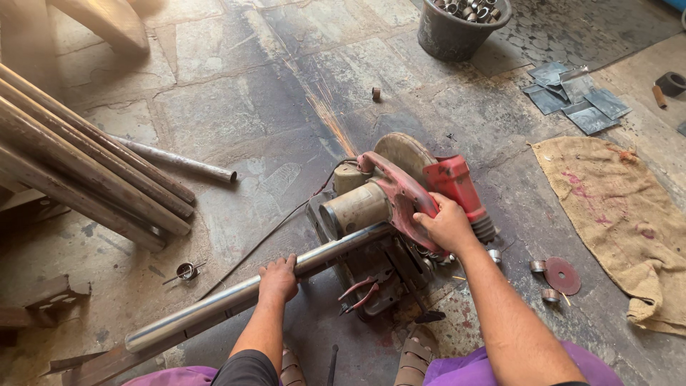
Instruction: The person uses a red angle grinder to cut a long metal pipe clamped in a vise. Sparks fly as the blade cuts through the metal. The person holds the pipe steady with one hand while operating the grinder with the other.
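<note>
Cut looks mid-way: right hand point(446, 225) gripping chop saw point(400, 193) handle, sparks point(325, 114) flying, left hand point(279, 279) clamped on uncut steel pipe point(214, 307).

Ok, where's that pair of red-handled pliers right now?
In the head view, the red-handled pliers lie on the base of the chop saw, just below the shiny metal pipe, between the left hand and the right hand.

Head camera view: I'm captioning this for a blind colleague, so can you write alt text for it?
A person's right hand grips the handle of a red chop saw on a stone floor, sparks flying behind it, while the left hand rests on a shiny metal pipe fed under the blade. Rusty pipes lie at left, a bucket and burlap sack at right.
</note>
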